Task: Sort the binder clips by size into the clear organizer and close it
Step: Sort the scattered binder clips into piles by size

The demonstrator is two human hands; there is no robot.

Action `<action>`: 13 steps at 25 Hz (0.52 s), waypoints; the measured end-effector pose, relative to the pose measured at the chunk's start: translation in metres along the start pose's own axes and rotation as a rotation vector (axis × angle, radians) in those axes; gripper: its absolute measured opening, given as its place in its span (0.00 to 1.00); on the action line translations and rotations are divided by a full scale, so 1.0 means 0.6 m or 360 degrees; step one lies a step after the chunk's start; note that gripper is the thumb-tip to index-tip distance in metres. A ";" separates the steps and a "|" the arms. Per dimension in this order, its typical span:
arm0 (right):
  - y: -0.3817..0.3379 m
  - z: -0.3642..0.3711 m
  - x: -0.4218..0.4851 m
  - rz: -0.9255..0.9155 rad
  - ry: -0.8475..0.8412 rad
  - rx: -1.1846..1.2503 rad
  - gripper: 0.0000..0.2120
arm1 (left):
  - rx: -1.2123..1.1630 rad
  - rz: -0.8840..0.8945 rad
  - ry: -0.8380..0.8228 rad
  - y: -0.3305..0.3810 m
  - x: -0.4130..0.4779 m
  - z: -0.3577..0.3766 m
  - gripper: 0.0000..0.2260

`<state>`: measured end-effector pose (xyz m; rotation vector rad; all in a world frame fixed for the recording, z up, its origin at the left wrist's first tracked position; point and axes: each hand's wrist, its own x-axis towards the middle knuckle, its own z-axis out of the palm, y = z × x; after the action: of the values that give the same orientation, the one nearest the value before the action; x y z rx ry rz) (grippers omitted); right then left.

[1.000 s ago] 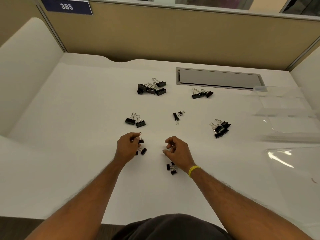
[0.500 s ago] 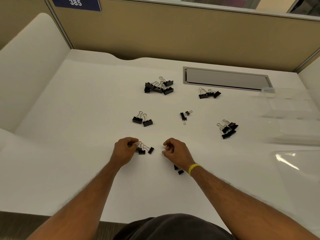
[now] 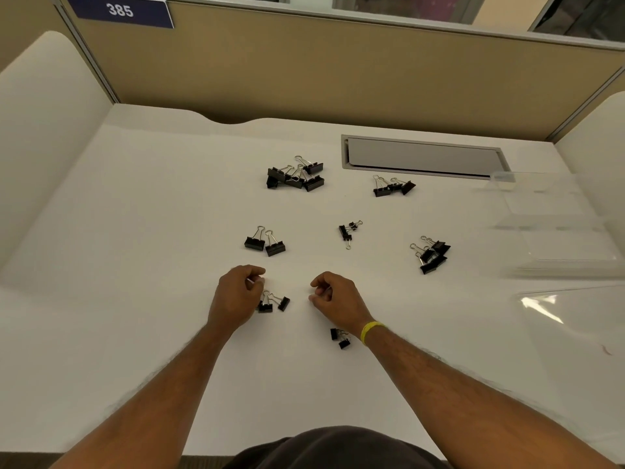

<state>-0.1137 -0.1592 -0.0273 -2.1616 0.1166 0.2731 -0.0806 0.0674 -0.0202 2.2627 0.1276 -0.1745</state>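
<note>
Now the small binder clips (image 3: 273,302) lie flat on the white tabletop (image 3: 135,265), just beside the left hand (image 3: 236,299); 1.0 s ago one of them was up at that hand's fingertips. The left hand is curled, thumb against forefinger, and I cannot tell whether it pinches anything. The right hand (image 3: 334,299) is curled the same way nearby, and what it holds, if anything, is hidden. A small pair (image 3: 340,338) lies beside its yellow wristband (image 3: 370,331). Farther out are 2 medium clips (image 3: 265,243), a tiny cluster (image 3: 348,230), a right-hand group (image 3: 431,253), a far group (image 3: 392,187) and a big heap (image 3: 296,174). The clear organizer (image 3: 558,265) sits at the right edge, well apart from both hands. A blue sign (image 3: 120,10) reads "385".
</note>
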 end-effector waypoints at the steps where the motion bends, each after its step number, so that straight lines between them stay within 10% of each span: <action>1: 0.000 -0.004 0.003 0.0005 0.0010 0.0000 0.07 | 0.0021 0.0051 -0.0029 0.009 0.004 0.006 0.08; 13: 0.013 -0.094 0.099 0.0352 0.0493 -0.0217 0.07 | 0.0135 0.0417 -0.0298 0.106 0.066 0.078 0.08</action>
<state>-0.0492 -0.2089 -0.0166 -2.3157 0.5290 0.0701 -0.0358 -0.0082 -0.0086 2.3084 -0.2786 -0.2543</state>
